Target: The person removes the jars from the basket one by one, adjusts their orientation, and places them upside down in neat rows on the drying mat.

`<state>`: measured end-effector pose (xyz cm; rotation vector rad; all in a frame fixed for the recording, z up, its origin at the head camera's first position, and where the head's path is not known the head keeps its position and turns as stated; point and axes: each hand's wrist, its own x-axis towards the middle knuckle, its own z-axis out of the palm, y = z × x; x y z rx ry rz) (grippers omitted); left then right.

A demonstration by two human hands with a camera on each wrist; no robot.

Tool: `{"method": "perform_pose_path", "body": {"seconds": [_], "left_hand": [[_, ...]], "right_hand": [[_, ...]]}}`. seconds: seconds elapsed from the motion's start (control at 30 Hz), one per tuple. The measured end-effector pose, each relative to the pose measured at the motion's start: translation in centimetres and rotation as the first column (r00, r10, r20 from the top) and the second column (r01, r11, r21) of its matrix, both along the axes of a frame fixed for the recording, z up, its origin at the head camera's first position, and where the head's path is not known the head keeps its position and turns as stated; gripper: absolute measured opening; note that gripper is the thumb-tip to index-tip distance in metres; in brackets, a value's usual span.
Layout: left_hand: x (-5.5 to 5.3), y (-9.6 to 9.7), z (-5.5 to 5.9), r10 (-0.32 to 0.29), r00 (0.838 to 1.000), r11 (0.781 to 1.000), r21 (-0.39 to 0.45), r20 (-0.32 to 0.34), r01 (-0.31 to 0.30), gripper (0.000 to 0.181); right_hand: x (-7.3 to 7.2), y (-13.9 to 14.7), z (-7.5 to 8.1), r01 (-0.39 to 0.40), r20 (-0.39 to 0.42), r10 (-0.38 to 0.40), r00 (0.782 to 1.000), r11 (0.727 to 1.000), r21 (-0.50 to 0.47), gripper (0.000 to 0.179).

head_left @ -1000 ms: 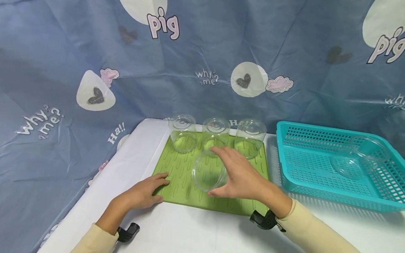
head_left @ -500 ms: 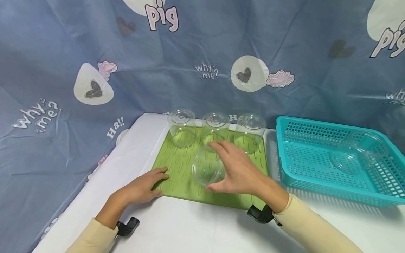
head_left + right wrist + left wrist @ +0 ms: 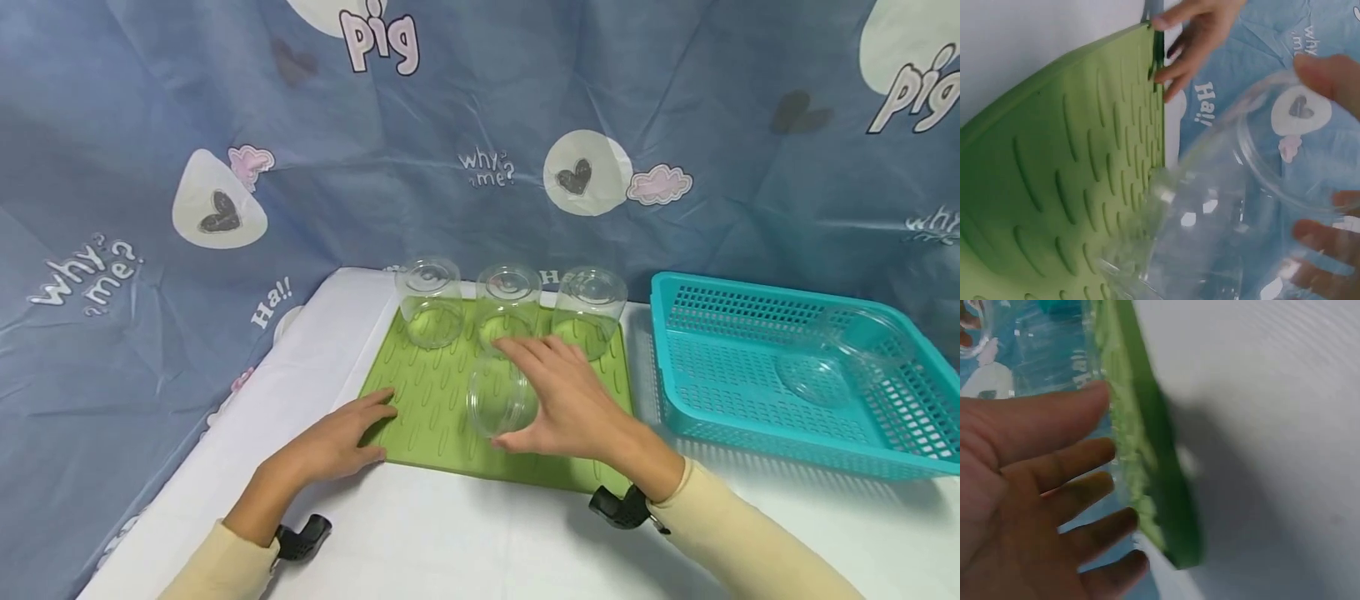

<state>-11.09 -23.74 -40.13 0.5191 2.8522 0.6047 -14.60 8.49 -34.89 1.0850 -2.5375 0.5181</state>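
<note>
My right hand (image 3: pixel 558 400) grips a clear plastic cup (image 3: pixel 497 402) between thumb and fingers, above the green mat (image 3: pixel 427 433). This cup lies tilted on its side, its mouth toward the left. In the right wrist view the transparent cup (image 3: pixel 1210 231) fills much of the picture. My left hand (image 3: pixel 337 437) rests with spread fingers at the mat's near left corner. In the left wrist view, the fingertips (image 3: pixel 1100 465) touch or nearly touch the mat edge. Along the mat's far side stand three clear cups upside down: left (image 3: pixel 430 304), middle (image 3: pixel 508 304) and right (image 3: pixel 591 307).
A turquoise plastic basket (image 3: pixel 671 408) stands to the right of the mat, with clear cups (image 3: pixel 817 375) lying inside; their number is hard to tell. White cloth (image 3: pixel 450 533) covers the table. A blue printed curtain (image 3: pixel 420 167) hangs behind.
The cup in my right hand has turned, so its mouth shows as a narrower oval facing left. My left hand stays in place. The head view has tipped slightly downward.
</note>
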Motion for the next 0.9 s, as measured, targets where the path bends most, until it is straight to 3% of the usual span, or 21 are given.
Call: {"method": "perform_pose_path", "body": {"seconds": [0.1,0.2,0.3,0.4,0.5,0.63,0.9], "left_hand": [[0.3,0.5,0.8,0.012,0.988,1.0,0.014,-0.155,-0.01,0.053],[0.7,1.9,1.9,0.03,0.946,0.998,0.064,-0.324,-0.009,0.056],[0.9,3.8,3.1,0.04,0.907,0.989,0.147,-0.42,0.024,0.06],[0.7,5.7,4.0,0.024,0.894,0.971,0.222,-0.447,0.085,0.066],[0.3,6.9,4.2,-0.008,0.885,0.96,0.243,-0.466,0.136,0.073],[0.3,7.6,4.0,-0.029,0.863,0.953,0.246,-0.504,0.176,0.076],[0.3,8.1,3.7,-0.065,0.865,0.946,0.244,-0.498,0.212,0.075]], "right_hand": [[0.0,-0.1,0.0,-0.004,-0.05,0.003,0.999,1.0,-0.026,0.111],[0.2,-0.3,0.1,0.015,-0.057,-0.017,0.998,1.0,-0.026,0.112],[0.4,-0.6,0.3,0.035,-0.058,-0.036,0.998,0.999,-0.007,0.111],[0.5,-0.7,0.5,0.037,-0.112,-0.036,0.993,0.999,0.004,0.109],[0.7,-0.7,0.6,0.035,-0.165,-0.033,0.986,0.999,0.009,0.108],[1.0,-0.7,0.7,0.054,-0.137,-0.051,0.989,0.998,0.017,0.111],[1.4,-0.6,1.0,0.078,-0.12,-0.071,0.99,0.995,0.058,0.114]]}}
